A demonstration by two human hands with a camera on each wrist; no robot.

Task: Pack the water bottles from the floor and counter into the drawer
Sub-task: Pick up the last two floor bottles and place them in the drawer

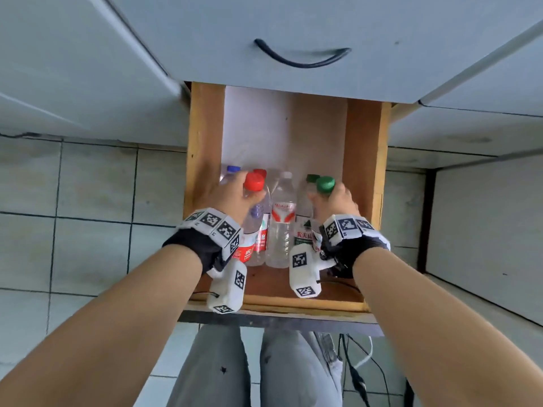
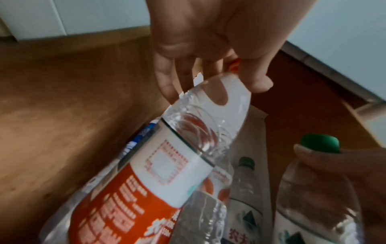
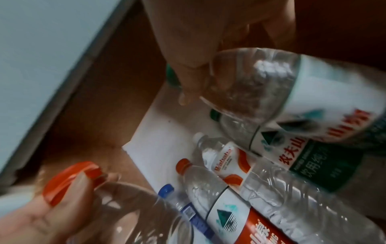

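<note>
An open wooden drawer [image 1: 202, 136] holds several clear water bottles lying side by side. My left hand [image 1: 232, 198] grips a red-capped bottle [image 1: 254, 181] by its neck, above the bottles at the drawer's left; the same red-capped bottle [image 2: 167, 165] shows its orange and white label under my fingers [image 2: 167, 82]. My right hand [image 1: 338, 201] grips a green-capped bottle [image 1: 325, 184] by the neck at the drawer's right, and that green-labelled bottle [image 3: 303, 99] is tilted above the others. A white-capped bottle [image 1: 282, 218] lies between the two hands.
A blue-capped bottle [image 1: 232, 170] lies at the drawer's far left beside another red-capped one [image 3: 208, 189]. A second green-capped bottle [image 1: 311, 178] lies at the right. A closed grey drawer with a black handle [image 1: 302, 58] overhangs. White paper [image 1: 282, 127] lines the drawer's back. Tiled floor [image 1: 88, 201] surrounds.
</note>
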